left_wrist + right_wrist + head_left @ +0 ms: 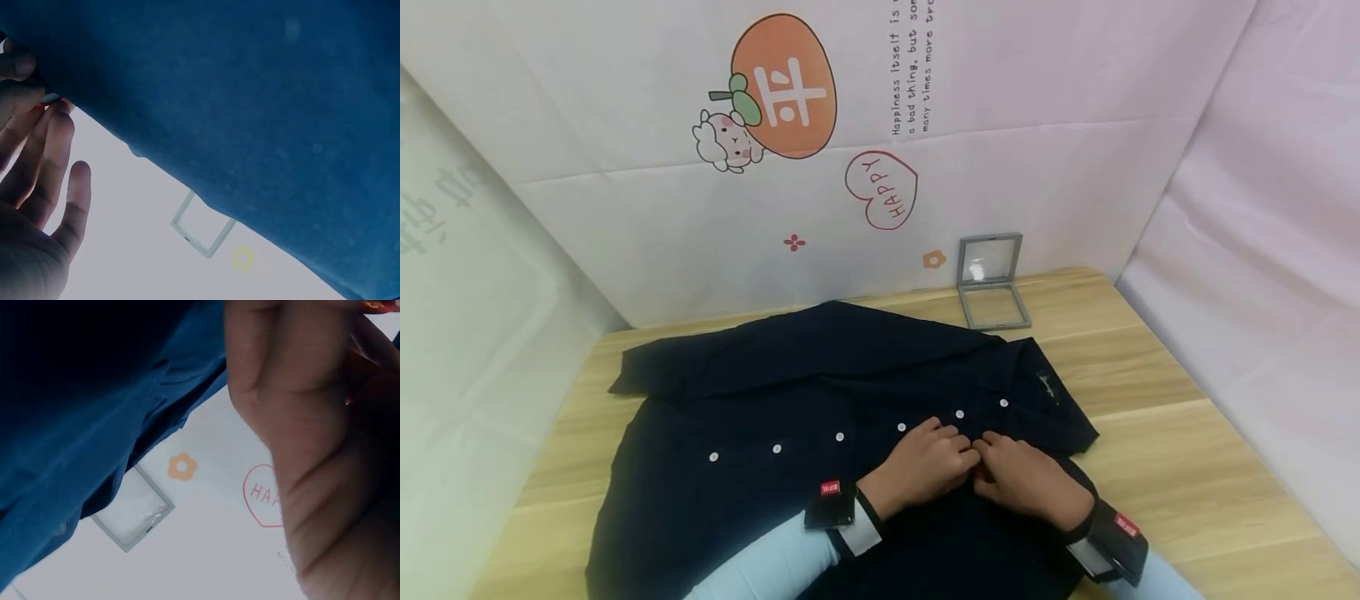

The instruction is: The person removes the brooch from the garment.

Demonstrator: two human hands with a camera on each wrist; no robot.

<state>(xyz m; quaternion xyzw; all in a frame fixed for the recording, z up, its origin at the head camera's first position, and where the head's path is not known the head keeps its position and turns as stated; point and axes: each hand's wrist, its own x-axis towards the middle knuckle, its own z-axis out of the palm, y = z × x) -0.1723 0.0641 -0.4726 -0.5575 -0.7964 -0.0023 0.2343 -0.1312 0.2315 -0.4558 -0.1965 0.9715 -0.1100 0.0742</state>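
Note:
A navy shirt (760,417) with a row of white buttons lies spread on the wooden table. Both hands meet over its front, near the collar end. The left hand (932,462) has curled fingers, their tips against the right hand's. Opposite it, the right hand (1030,479) bends its fingers and thumb inward. Between the fingertips a small shiny red thing (377,305) shows, pinched by both hands. Its kind cannot be told, as fingers cover most of it. In the left wrist view, a whitish edge appears beside the red, and the left little finger stands apart.
A grey-framed clear case (992,304) stands unfolded at the back of the wooden table (1165,450), behind the shirt's collar. White printed cloth (1037,175) hangs behind and at both sides. Each wrist wears a black strapped device (831,504).

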